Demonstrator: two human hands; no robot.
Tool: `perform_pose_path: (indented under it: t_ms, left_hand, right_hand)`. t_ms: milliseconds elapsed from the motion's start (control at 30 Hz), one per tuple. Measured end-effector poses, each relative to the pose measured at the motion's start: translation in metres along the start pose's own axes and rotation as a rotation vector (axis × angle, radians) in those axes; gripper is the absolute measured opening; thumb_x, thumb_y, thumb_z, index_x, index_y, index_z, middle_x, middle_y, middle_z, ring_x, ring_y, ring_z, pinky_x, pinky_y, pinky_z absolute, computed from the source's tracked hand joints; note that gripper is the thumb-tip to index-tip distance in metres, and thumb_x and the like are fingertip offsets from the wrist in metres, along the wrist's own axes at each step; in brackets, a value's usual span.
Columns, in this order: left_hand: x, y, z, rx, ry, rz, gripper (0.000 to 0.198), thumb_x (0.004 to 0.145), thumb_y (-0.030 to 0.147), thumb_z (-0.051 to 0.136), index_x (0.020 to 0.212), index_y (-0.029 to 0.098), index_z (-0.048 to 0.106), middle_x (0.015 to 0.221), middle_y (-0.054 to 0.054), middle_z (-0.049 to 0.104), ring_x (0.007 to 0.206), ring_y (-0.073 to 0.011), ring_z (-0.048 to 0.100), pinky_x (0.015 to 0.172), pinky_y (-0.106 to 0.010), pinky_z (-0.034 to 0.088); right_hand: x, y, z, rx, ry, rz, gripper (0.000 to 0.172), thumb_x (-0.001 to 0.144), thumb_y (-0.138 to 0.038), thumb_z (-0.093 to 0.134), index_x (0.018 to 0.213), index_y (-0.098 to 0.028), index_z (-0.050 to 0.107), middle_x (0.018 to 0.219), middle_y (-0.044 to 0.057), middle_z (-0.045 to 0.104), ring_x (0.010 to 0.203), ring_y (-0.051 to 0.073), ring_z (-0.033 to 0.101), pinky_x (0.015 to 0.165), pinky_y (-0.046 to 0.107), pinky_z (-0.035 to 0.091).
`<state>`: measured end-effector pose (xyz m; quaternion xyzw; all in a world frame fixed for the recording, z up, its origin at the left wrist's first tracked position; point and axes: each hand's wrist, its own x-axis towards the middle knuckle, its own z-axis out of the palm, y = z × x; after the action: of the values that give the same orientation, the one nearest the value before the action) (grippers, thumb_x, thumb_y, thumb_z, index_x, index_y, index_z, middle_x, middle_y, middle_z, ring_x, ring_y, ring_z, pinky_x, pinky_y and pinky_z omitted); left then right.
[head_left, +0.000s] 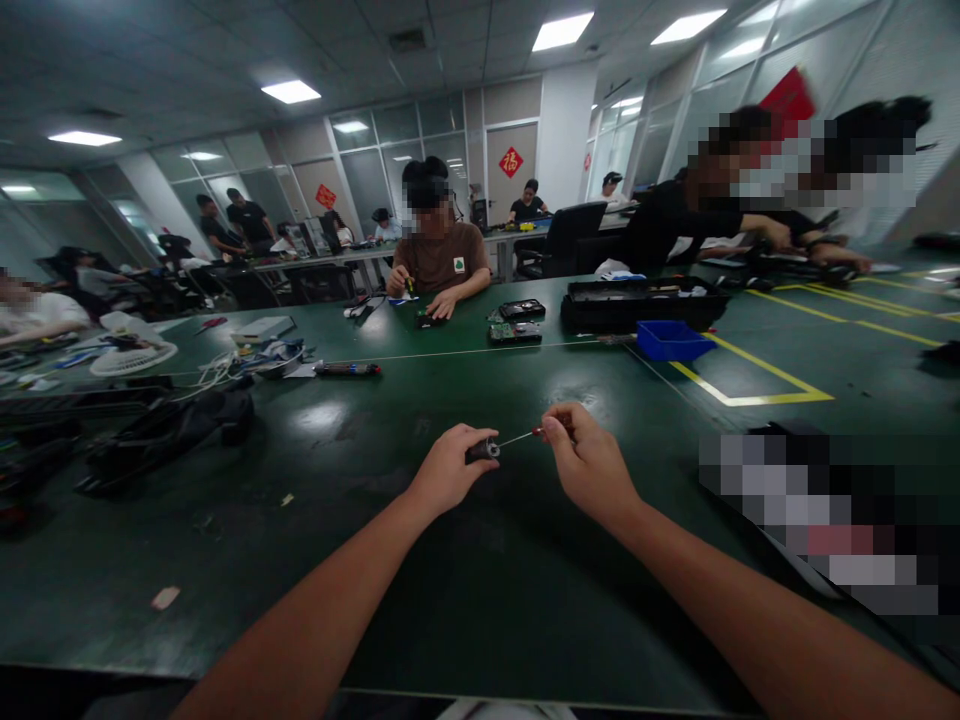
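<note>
Green tabletop (247, 540) is spread beneath both hands, and over its near middle a dark cylinder (477, 453) is gripped by the left hand (444, 468), clasped between thumb and fingers with its pale-rimmed end turned to the right. By the right hand (589, 455), a slim tool (520, 438) is pinched at its red handle, and its thin metal shaft is pointed left at that end. Whether the rim is touched by the tip cannot be told at this size.

Both things appear to be held up rather than braced on the table, so steadiness is given by the fingers alone. If the tool were pushed at a slant, the tip could be skidded off the rim and the left thumb scratched. If the clasp were loosened, the cylinder could be twisted round or dropped, and, being round, rolled away. Any small part knocked free might easily be lost against the dark surface.

On the far side, a blue bin (671, 341) and a long black tray (637, 305) are set to the right, while a pen-like tool (347, 369) is laid to the left, well apart from the hands.
</note>
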<state>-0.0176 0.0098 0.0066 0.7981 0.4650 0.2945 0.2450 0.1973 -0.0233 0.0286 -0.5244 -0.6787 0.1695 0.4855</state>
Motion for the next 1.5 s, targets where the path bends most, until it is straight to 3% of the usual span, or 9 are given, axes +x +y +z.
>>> perform_pose_path:
  t_ms: [300,400,500,600,767,1000,1133,1333,1500]
  left_hand:
    - [0.003,-0.001,0.000,-0.098,0.104,-0.059,0.032,0.082,0.023,0.071,0.114,0.025,0.066,0.110,-0.004,0.065,0.103,-0.0226,0.059,0.092,-0.036,0.044]
    - [0.006,-0.003,-0.001,-0.300,0.185,-0.157,0.030,0.085,0.028,0.066,0.115,0.024,0.063,0.111,-0.006,0.065,0.101,-0.0216,0.060,0.092,-0.035,0.044]
    - [0.009,-0.002,-0.004,-0.632,0.233,-0.267,0.032,0.087,0.033,0.059,0.117,0.022,0.057,0.099,-0.005,0.063,0.084,-0.0171,0.060,0.077,-0.030,0.046]
    - [0.009,0.005,-0.010,-0.805,0.202,-0.275,0.026,0.084,0.039,0.063,0.099,0.019,0.057,0.081,-0.001,0.057,0.066,-0.0123,0.053,0.063,-0.024,0.042]
    - [0.009,0.021,-0.018,-0.481,0.054,-0.244,0.030,0.084,0.048,0.064,0.089,0.019,0.059,0.067,0.001,0.056,0.059,-0.0132,0.053,0.058,-0.025,0.040]
    - [0.018,0.027,-0.003,0.121,-0.175,0.007,0.025,0.091,0.035,0.054,0.105,0.025,0.072,0.109,-0.005,0.070,0.100,-0.0229,0.063,0.088,-0.034,0.047]
    - [0.024,0.016,0.014,0.357,-0.231,-0.012,0.039,0.089,0.047,0.058,0.121,0.027,0.067,0.110,-0.009,0.068,0.097,-0.0271,0.064,0.081,-0.036,0.050]
    - [0.030,0.013,0.021,0.286,-0.120,0.091,0.013,0.082,0.031,0.066,0.088,0.026,0.076,0.081,-0.008,0.067,0.073,-0.0236,0.063,0.066,-0.031,0.047]
    - [0.035,0.006,-0.003,-0.136,-0.176,-0.115,0.021,0.083,0.034,0.061,0.091,0.021,0.075,0.081,-0.006,0.069,0.055,-0.0152,0.058,0.053,-0.025,0.042]
  right_hand:
    - [0.003,0.001,-0.003,0.005,0.043,0.046,0.022,0.098,-0.038,0.045,0.096,-0.021,0.058,0.083,0.004,0.069,0.074,0.020,0.065,0.065,0.032,0.045]
    - [0.002,0.000,-0.004,0.051,0.044,0.087,0.026,0.098,-0.044,0.045,0.100,-0.022,0.059,0.077,0.002,0.067,0.069,0.019,0.064,0.062,0.032,0.046]
    - [0.002,0.002,-0.004,0.089,0.048,0.096,0.027,0.097,-0.046,0.049,0.102,-0.022,0.060,0.077,0.002,0.068,0.070,0.020,0.065,0.064,0.032,0.047]
    - [0.003,0.005,-0.003,0.086,0.085,0.068,0.026,0.095,-0.045,0.053,0.105,-0.022,0.061,0.088,0.005,0.070,0.081,0.022,0.067,0.072,0.035,0.050]
    - [0.004,0.004,-0.003,0.068,0.124,0.044,0.027,0.094,-0.043,0.053,0.108,-0.021,0.061,0.096,0.007,0.070,0.087,0.024,0.067,0.078,0.038,0.050]
    - [0.003,0.001,-0.004,0.042,0.124,0.005,0.025,0.095,-0.041,0.052,0.107,-0.021,0.062,0.095,0.007,0.071,0.087,0.023,0.068,0.077,0.037,0.051]
    - [0.003,0.001,-0.003,0.044,0.108,0.009,0.026,0.096,-0.041,0.051,0.108,-0.021,0.062,0.095,0.007,0.071,0.088,0.023,0.068,0.077,0.037,0.051]
    - [0.003,0.001,-0.004,0.053,0.098,0.008,0.025,0.096,-0.041,0.050,0.108,-0.022,0.062,0.096,0.007,0.072,0.089,0.024,0.068,0.078,0.038,0.051]
    - [0.003,-0.001,-0.005,0.052,0.095,0.011,0.025,0.096,-0.041,0.050,0.108,-0.022,0.062,0.094,0.007,0.071,0.087,0.024,0.068,0.077,0.038,0.051]
